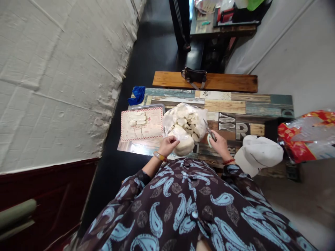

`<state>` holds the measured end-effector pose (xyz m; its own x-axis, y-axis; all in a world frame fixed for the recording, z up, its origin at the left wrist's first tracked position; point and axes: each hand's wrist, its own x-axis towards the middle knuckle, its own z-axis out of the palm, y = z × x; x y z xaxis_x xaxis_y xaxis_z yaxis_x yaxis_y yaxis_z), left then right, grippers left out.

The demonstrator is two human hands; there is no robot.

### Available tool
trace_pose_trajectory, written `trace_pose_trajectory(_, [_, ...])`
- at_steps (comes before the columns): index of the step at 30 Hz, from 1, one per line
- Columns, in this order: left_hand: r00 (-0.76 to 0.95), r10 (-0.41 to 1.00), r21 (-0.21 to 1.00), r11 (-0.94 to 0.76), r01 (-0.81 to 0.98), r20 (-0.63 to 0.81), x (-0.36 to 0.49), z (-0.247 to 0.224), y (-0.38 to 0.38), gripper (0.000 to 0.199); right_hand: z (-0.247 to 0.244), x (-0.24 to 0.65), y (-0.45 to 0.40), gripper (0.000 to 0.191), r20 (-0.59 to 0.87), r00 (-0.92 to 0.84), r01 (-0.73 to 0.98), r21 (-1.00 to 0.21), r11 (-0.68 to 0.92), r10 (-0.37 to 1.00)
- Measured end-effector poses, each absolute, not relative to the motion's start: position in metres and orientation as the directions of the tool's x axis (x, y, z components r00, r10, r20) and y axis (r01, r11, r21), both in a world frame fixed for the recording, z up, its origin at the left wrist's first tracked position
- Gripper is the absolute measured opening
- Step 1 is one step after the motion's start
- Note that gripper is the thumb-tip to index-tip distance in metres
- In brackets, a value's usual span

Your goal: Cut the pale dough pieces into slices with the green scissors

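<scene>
Carrying everything handled, the long patchwork-patterned wooden table (225, 105) has a cream, red-striped rectangular sheet (154, 133) along its left edge. The clear plastic bag of white chunks (187, 120) lies left of centre. The white fabric cap (261, 153) sits toward the near right corner. At the near edge, the left hand (168, 145) pinches thin clear plastic (178, 132) beside the round white lump (184, 145); the right hand (220, 143) grips metal scissors (208, 128), blades toward the bag.
</scene>
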<state>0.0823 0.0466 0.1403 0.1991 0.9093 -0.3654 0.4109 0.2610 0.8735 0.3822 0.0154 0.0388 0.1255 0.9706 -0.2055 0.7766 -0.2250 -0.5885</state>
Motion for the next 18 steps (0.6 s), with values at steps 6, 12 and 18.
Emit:
trace_pose_trajectory(6, [0.181,0.877,0.857,0.359,0.369,-0.445,0.086,0.133,0.048,0.024,0.010,0.367,0.003,0.052,-0.253,0.185,0.767,-0.567,-0.300,0.950])
trace_pose_trajectory(12, [0.149,0.798,0.806,0.549,0.220,-0.584,0.095,0.125,0.049,0.016,0.020,0.389,0.010,0.052,-0.337,0.089,0.849,-0.467,-0.248,0.937])
trace_pose_trajectory(18, [0.113,0.736,0.744,0.665,0.065,-0.667,0.107,0.115,0.053,0.016,0.060,0.391,0.010,0.038,-0.298,0.065,0.872,-0.447,-0.200,0.952])
